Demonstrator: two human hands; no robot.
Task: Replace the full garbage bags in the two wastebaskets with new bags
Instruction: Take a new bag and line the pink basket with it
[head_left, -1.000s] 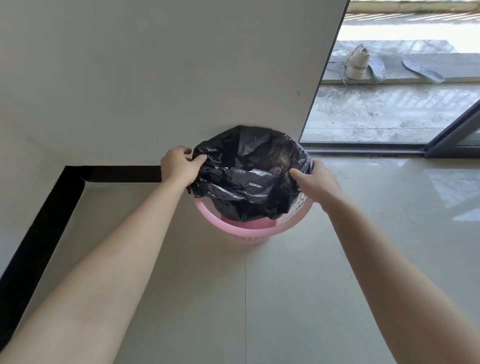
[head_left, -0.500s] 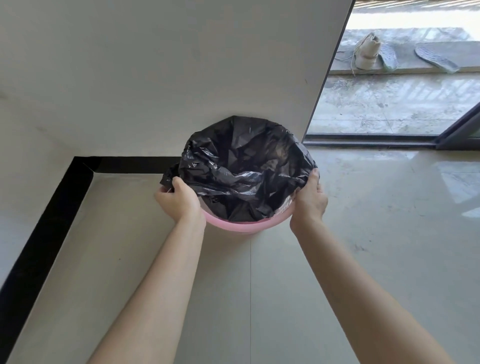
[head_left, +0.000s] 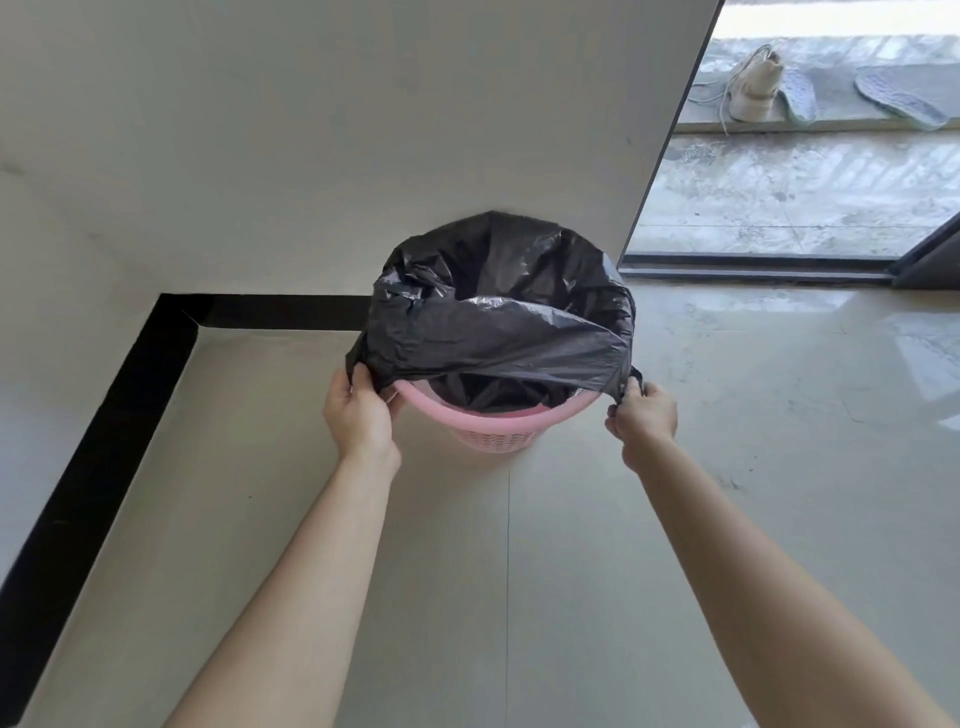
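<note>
A pink wastebasket (head_left: 493, 423) stands on the floor against the white wall. A black garbage bag (head_left: 498, 317) lines it, its mouth stretched wide over the rim at the back and sides. The front edge of the bag is pulled taut above the near rim, which shows pink beneath it. My left hand (head_left: 361, 413) grips the bag's edge at the basket's left side. My right hand (head_left: 641, 415) pinches the bag's edge at the right side. Only one wastebasket is in view.
A white wall (head_left: 363, 130) rises directly behind the basket, with a black baseboard (head_left: 104, 441) running along the left. To the right is a sliding glass door frame (head_left: 753, 267); a shoe (head_left: 753, 88) and insoles lie outside. Glossy beige floor tiles (head_left: 727, 415) spread around.
Both hands slid from the basket's sides toward its near rim, pulling the bag's front edge forward and taut. The bag's mouth now spreads wider over the rim.
</note>
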